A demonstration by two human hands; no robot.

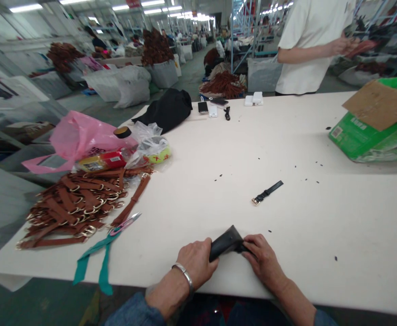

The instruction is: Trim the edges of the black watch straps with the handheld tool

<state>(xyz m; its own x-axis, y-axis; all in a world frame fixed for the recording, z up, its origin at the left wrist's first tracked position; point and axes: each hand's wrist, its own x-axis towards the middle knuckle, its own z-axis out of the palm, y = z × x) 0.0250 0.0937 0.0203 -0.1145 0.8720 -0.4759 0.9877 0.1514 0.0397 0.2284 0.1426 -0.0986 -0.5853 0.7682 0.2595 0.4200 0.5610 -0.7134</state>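
My left hand [198, 262], with a silver bangle at the wrist, is closed around a black tool-like piece [226, 243]. It has a thick, smooth grip and a wider, angled far end; its exact kind cannot be made out. My right hand [261, 260] pinches a small dark piece at that end, mostly hidden by the fingers. Beyond both hands lies a short black strap [269, 192] with a gold buckle, flat on the white table [205, 190]. Small black scraps are scattered around it.
Brown buckled straps [79, 203] are heaped at left, beside pink-handled scissors [125, 224] tied with teal ribbon [105, 262]. Behind them are a pink bag [81, 136] and black cloth [171, 108]. A green box [378, 131] stands at right. Another person [308, 50] stands across the table.
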